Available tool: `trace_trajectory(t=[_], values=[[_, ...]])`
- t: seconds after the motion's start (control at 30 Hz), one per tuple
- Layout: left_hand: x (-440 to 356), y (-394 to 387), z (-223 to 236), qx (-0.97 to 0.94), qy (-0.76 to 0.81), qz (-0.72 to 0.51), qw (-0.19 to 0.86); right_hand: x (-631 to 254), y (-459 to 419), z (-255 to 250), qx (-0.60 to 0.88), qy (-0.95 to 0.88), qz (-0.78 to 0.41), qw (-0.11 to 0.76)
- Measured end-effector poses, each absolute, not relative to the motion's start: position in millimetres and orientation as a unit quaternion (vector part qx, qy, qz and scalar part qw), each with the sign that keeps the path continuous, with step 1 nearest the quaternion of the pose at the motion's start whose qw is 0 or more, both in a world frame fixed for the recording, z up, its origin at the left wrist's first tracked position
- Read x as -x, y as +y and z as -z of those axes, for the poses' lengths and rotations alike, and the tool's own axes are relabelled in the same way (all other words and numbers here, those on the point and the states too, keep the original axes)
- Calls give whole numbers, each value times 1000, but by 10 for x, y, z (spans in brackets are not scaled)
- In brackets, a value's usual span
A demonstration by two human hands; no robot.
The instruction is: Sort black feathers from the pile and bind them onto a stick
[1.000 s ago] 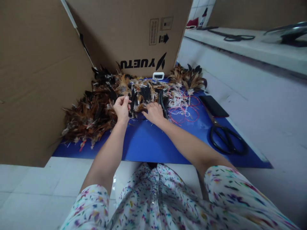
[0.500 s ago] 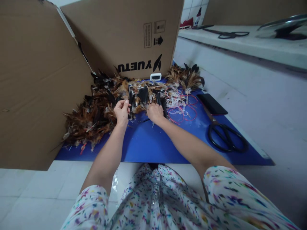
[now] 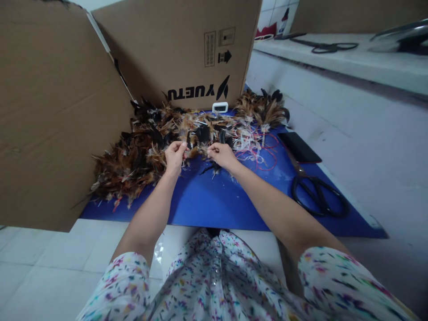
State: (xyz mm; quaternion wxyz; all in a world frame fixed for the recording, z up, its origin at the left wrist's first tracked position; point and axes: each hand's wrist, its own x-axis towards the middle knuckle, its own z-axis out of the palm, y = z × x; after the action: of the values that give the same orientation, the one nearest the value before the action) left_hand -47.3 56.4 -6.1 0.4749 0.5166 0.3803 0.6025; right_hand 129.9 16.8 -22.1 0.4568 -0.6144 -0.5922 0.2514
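Observation:
My left hand (image 3: 175,157) is closed in a pinch at the near edge of the feather pile (image 3: 133,156), with brown feathers (image 3: 183,133) standing up at its fingertips. A short gap to the right, my right hand (image 3: 222,156) pinches a small feather, its thumb and forefinger pointing left. The feather's outline blends into the pile behind. Between and beyond the hands lie loose brown and black feathers. A few dark feathers (image 3: 211,168) rest on the blue table (image 3: 214,200) just under my right hand.
Red and white strings (image 3: 254,149) lie tangled right of the feathers. A dark phone (image 3: 302,148) and large black-handled scissors (image 3: 319,196) are on the right side. Behind stand a white digital timer (image 3: 220,107) and a cardboard box (image 3: 174,49). More scissors (image 3: 329,47) lie on the ledge.
My right hand has drawn back from among the feathers, its fingers now in a pinch turned left. My left hand has lowered slightly. The view has shifted a little.

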Motion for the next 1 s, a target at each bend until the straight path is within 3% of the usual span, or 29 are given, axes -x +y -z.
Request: trace_trajectory(t=[0.17,0.33,1.0], values=[[438,539,117,-544,358,-561,512,-1321,-28,137,518,-480,-448,549],[386,450,138,-555,352,-515,550,-1348,-84,33,480,-387,-532,580],[235,153,17,-459,365,-385,713,-1352,-104,26,435,-449,-427,654]])
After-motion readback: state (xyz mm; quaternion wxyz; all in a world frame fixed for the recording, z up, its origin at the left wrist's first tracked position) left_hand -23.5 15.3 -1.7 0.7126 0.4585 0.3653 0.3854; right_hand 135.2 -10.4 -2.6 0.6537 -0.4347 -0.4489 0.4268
